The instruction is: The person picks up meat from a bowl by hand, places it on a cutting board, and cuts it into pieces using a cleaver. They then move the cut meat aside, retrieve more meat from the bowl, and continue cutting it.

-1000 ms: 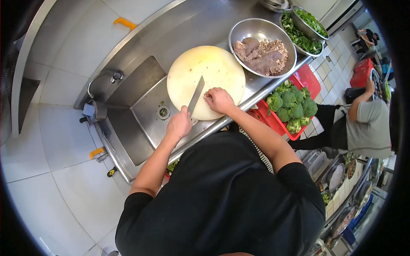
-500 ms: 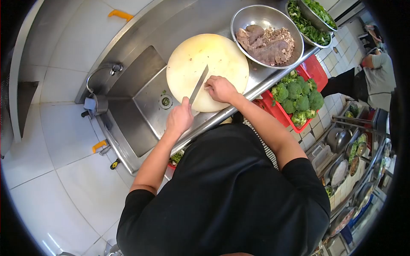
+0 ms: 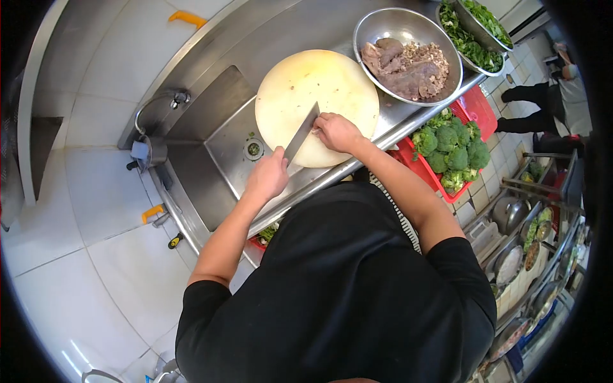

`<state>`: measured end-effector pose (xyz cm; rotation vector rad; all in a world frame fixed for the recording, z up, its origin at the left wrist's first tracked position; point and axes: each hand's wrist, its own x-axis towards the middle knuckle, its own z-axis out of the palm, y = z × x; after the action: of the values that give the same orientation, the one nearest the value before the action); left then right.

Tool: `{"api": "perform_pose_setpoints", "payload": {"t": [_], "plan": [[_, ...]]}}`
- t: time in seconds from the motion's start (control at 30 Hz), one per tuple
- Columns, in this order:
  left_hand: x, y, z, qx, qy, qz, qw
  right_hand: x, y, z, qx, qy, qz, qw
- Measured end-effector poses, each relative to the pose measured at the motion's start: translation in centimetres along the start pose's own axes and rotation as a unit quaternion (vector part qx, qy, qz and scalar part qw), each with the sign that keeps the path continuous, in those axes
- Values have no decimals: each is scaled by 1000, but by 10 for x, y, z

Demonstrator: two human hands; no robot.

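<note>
On the round pale cutting board [image 3: 287, 83], my left hand [image 3: 268, 173] is wrapped round the handle of a knife [image 3: 302, 133]. Its blade slants up and right across the board, its front part close beside the fingers of my right hand [image 3: 338, 133]. That hand is closed, fingers bent, over a small pale piece [image 3: 317, 130] at its fingertips, mostly hidden. Small dark bits lie on the board. To the upper right, a steel bowl [image 3: 378, 23] holds large greyish-brown meat pieces [image 3: 408, 79] and chopped bits.
The steel sink [image 3: 204, 185] lies left of the board, with a tap [image 3: 180, 98] behind. Broccoli [image 3: 450, 150] fills a red basket [image 3: 408, 156] beyond the counter edge. Leafy greens [image 3: 471, 48] stand in bowls at upper right. A person [image 3: 543, 105] is at far right.
The view has shifted, moving the board slightly right and up. The knife blade is now closer to my right fingers. The other person appears farther off at the right edge.
</note>
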<state>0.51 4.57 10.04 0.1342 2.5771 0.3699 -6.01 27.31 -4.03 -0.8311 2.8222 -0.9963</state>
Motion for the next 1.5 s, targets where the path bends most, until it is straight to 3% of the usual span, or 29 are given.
{"api": "perform_pose_setpoints", "payload": {"t": [0.13, 0.37, 0.53, 0.67, 0.77, 0.9, 1.03, 1.13, 1.27, 1.4, 1.5], "plan": [[5, -6, 17, 35, -37, -17, 999, -3, 2, 3, -6, 2, 1, 1000], [34, -1, 33, -24, 20, 23, 999, -15, -14, -1, 41, 34, 78, 995], [-12, 15, 11, 24, -29, -15, 999, -13, -17, 1, 17, 23, 65, 997], [28, 9, 52, -22, 4, -5, 1000, -9, -11, -1, 0, -1, 38, 999], [20, 19, 16, -8, -6, 12, 1000, -13, -16, -6, 50, 19, 87, 995], [-3, 17, 35, -25, -44, -61, 997, -17, -13, -5, 34, 19, 68, 997], [31, 21, 42, -24, -4, 3, 1000, -17, -10, -1, 39, 23, 56, 997], [3, 24, 13, -10, -24, 10, 1000, -17, -12, -5, 46, 39, 59, 996], [5, 19, 52, -36, -17, -40, 998, -20, -10, -1, 27, 45, 36, 998], [19, 24, 27, -24, -16, 6, 1000, -21, -14, -5, 42, 56, 58, 996], [-5, 19, 33, -25, -36, -25, 999, -24, -12, -5, 42, 73, 42, 996]]}}
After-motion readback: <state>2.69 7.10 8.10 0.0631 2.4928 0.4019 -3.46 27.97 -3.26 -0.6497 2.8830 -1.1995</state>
